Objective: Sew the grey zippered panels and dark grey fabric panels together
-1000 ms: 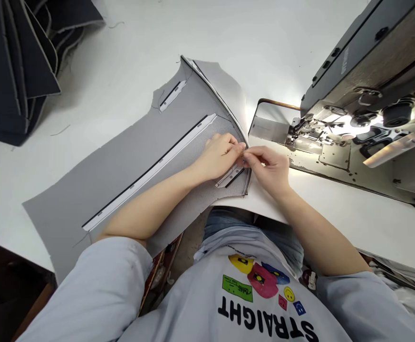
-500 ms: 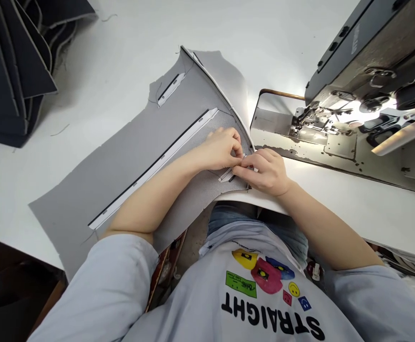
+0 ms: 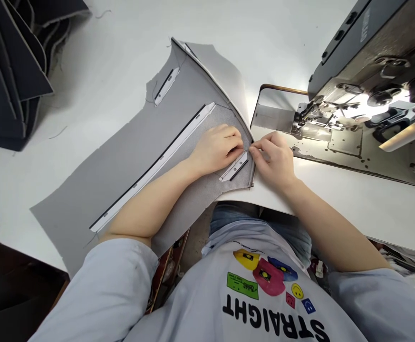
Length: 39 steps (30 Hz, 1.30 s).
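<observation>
A grey fabric panel (image 3: 121,156) lies on the table, with a raised piped seam (image 3: 214,80) curving down its right side. My left hand (image 3: 219,148) rests on the panel with its fingers curled in, fingertips close to the seam beside a short white-and-black strip (image 3: 235,167); what lies under those fingertips is hidden. Thumb and fingers of my right hand (image 3: 274,159) pinch the panel's seam edge just right of the left fingertips. A long white-and-black strip (image 3: 153,166) runs along the panel above my left forearm, and another short strip (image 3: 167,87) sits near the far edge.
To the right stands a sewing machine (image 3: 367,61) with its lamp lit and its metal plate (image 3: 342,142) set in the white table (image 3: 271,38). Stacked dark fabric pieces (image 3: 4,90) lie at the far left. Loose threads (image 3: 58,132) are scattered nearby.
My right hand has drawn slightly right and up, away from the short strip, which now shows more fully. The panel's upper end has shifted slightly left.
</observation>
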Each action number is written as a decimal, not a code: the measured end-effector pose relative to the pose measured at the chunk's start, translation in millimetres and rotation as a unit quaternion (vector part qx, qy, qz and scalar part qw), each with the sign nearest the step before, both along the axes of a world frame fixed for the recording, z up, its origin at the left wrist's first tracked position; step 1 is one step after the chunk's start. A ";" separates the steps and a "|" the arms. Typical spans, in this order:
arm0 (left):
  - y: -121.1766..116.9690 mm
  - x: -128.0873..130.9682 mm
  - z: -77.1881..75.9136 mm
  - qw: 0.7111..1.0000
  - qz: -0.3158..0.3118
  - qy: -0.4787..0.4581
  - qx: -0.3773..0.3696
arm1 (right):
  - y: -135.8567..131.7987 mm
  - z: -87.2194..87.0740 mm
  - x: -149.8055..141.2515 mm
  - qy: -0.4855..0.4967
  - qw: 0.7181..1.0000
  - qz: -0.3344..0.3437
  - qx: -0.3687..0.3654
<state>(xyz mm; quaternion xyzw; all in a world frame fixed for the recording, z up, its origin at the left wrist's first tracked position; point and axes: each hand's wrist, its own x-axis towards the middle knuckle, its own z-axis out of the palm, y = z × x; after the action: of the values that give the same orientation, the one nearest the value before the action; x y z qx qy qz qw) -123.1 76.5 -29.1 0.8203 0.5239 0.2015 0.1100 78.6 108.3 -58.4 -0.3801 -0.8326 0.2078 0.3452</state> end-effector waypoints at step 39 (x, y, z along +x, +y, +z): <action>-2.3 -9.3 -2.8 0.947 -0.020 -0.037 0.319 | 10.1 3.9 -24.9 0.129 0.989 0.066 -0.038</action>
<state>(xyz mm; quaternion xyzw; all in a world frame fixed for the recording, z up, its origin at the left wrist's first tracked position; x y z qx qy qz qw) -132.4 74.2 -31.9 0.8148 0.4114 0.3860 -0.1338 53.7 118.4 -54.5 -0.3069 -0.7957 0.3090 0.4210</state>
